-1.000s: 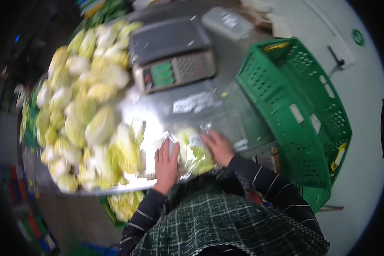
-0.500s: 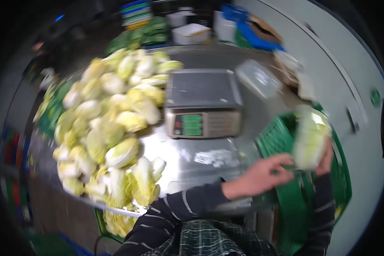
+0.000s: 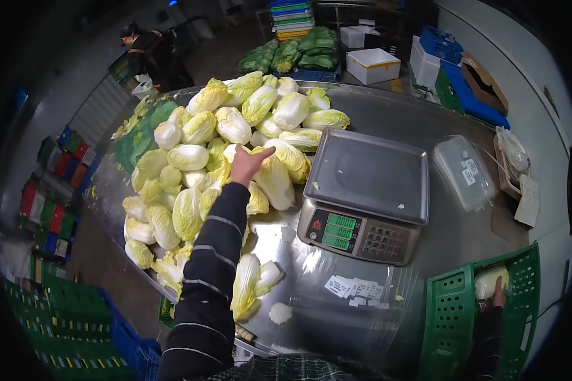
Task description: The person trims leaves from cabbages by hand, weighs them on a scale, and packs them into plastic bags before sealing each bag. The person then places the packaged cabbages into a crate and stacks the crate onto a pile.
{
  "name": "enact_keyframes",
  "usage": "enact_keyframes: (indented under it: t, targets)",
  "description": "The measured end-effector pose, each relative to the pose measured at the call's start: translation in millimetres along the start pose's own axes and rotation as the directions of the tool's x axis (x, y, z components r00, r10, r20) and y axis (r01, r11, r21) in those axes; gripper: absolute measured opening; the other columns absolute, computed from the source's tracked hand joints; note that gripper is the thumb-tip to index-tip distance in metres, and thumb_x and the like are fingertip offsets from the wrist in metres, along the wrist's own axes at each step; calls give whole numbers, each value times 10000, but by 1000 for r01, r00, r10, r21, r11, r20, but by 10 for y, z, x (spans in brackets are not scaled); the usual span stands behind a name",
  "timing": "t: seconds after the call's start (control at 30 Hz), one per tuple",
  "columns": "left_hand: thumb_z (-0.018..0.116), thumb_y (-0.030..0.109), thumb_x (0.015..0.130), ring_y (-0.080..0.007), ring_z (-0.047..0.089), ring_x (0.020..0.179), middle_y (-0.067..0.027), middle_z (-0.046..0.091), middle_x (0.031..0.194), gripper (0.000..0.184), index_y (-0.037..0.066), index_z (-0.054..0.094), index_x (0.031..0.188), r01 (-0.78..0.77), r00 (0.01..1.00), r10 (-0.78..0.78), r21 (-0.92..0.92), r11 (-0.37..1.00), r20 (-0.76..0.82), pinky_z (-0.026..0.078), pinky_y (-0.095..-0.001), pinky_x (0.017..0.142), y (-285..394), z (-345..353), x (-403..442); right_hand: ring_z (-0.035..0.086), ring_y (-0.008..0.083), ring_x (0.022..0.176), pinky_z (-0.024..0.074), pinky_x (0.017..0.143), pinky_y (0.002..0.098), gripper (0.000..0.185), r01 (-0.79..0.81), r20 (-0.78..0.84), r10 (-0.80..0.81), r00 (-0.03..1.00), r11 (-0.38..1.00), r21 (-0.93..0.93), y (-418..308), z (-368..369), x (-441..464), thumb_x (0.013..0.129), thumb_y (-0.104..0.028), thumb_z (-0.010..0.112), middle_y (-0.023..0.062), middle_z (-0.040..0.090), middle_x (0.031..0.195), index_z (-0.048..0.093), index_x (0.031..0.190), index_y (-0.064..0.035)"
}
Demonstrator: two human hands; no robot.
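Observation:
A large pile of pale yellow-green napa cabbages (image 3: 187, 213) covers the left of the metal table. My left hand (image 3: 248, 166) is over the middle of this heap, thumb and finger spread, beside a long napa cabbage (image 3: 275, 184); the other fingers are partly hidden. Far to the right, my right hand (image 3: 499, 294) is down inside a green crate (image 3: 450, 305), fingers against a napa cabbage (image 3: 487, 284) whose surface looks shiny. The crate wall and my sleeve hide part of that hand.
A scale (image 3: 365, 184) with lit green displays stands mid-table. Small printed labels (image 3: 354, 287) lie before it, and clear plastic bags (image 3: 464, 174) to its right. A co-worker (image 3: 156, 57) stands at the far left. Stacked crates (image 3: 57, 324) are on the floor at lower left.
My left hand has left the crate side and reached across to the cabbage pile. My right hand has lowered its cabbage into the crate. The view has turned left.

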State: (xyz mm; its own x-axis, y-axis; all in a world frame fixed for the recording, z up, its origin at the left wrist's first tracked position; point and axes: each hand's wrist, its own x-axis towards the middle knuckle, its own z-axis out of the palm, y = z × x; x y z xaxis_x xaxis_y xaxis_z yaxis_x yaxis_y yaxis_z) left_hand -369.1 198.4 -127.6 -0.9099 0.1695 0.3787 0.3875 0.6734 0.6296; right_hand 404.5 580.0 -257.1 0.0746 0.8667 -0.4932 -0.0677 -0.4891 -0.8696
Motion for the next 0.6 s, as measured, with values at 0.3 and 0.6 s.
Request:
enact_keyframes:
  t: [0.3,0.6]
  targets:
    - [833,164,553,-264,649,813,-171,635,977,758,-109,479,1165,282,847,-117,-253,925,518,559,-358,631,-196,-209,-176,550,195,914,432,832,304,486,392,108,-526,844,467,-792,-765,-13,-1396,870,-255,613,161,588,1074,500,1184,98]
    - [840,145,616,-186,578,936,-131,560,1058,744,-23,406,1196,140,984,51,-923,357,169,504,-283,796,977,-161,-1221,492,123,821,407,718,260,482,608,296,-713,635,226,-761,-590,826,-2312,875,-145,585,101,555,1125,428,1305,6]
